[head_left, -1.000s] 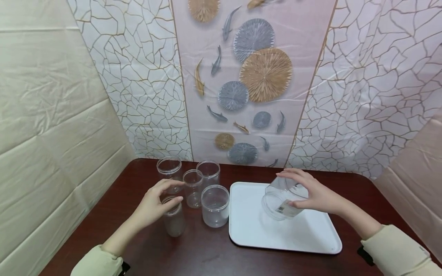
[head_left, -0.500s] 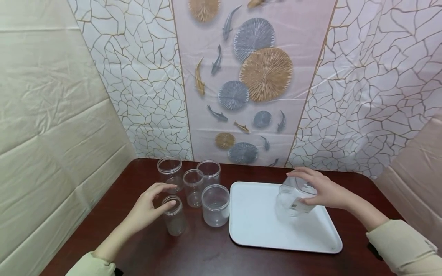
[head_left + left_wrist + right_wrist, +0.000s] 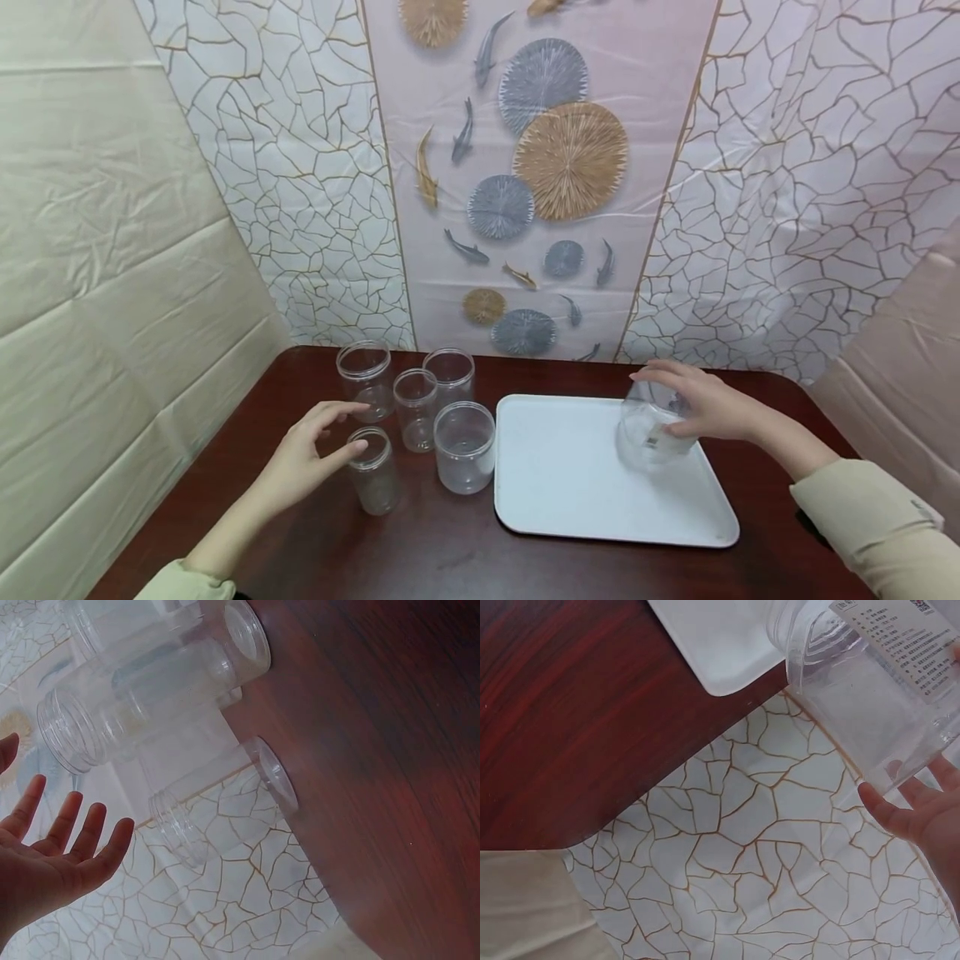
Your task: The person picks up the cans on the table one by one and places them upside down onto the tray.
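My right hand (image 3: 708, 407) grips a clear plastic jar (image 3: 637, 437) by its base end, mouth downward, over the right far part of the white tray (image 3: 555, 492). In the right wrist view, that jar (image 3: 855, 712) carries a printed label (image 3: 900, 645), and fingertips press its side. Whether its rim touches the tray is hard to tell. With fingers spread and loosely bent, my left hand (image 3: 296, 458) hovers beside a small clear jar (image 3: 378, 487) that stands upright at the front left. The left wrist view shows this hand (image 3: 64, 855) holding nothing.
Left of the tray, several lidless clear jars stand upright: a wide one (image 3: 465, 471) near the tray edge, a narrow one (image 3: 417, 421), and two behind, at left (image 3: 366, 387) and right (image 3: 455, 379). A patterned cloth wall (image 3: 517, 275) rises behind the dark table (image 3: 420, 558).
My right hand has carried the jar rightward across the tray, turning it from tilted to more nearly mouth-down. My left hand has drawn back left, away from the small front jar.
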Action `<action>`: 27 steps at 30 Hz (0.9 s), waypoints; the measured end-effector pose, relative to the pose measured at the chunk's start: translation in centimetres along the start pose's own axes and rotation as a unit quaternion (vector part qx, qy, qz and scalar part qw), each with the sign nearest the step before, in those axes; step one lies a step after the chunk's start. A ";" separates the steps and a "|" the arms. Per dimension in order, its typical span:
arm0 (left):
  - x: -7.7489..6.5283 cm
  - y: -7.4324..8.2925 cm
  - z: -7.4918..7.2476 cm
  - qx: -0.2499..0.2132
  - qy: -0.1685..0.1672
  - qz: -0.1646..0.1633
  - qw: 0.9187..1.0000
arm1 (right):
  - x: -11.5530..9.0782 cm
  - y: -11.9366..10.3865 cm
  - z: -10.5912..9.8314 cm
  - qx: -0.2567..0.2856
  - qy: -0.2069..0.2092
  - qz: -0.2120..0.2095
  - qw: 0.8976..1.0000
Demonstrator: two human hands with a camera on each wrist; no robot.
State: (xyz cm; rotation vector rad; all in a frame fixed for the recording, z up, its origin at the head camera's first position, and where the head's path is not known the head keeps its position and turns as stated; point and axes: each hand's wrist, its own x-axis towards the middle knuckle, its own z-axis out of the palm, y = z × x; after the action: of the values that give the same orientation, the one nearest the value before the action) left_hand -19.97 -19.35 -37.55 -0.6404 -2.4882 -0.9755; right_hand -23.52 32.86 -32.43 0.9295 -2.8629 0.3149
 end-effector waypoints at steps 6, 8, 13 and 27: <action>-0.2 -0.2 -0.1 0.006 0.002 -0.006 1.000 | 0.4 0.7 0.0 0.007 -0.021 0.023 0.999; -0.3 -0.3 -0.1 0.006 0.000 -0.009 1.000 | 0.5 1.0 0.1 0.002 -0.024 0.027 0.999; -0.6 -0.5 -0.2 0.006 -0.002 -0.018 1.000 | 0.9 1.7 0.3 -0.015 -0.025 0.032 0.999; -1.0 -0.7 -0.2 -0.007 -0.016 -0.033 0.999 | 1.5 3.1 0.8 0.027 -0.046 0.061 0.997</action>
State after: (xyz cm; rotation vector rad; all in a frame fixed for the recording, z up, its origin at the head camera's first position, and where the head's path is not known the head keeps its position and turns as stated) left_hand -19.50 -20.22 -38.32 -0.5854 -2.5471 -1.0162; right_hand -26.61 34.26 -33.49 0.8006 -3.0161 0.3715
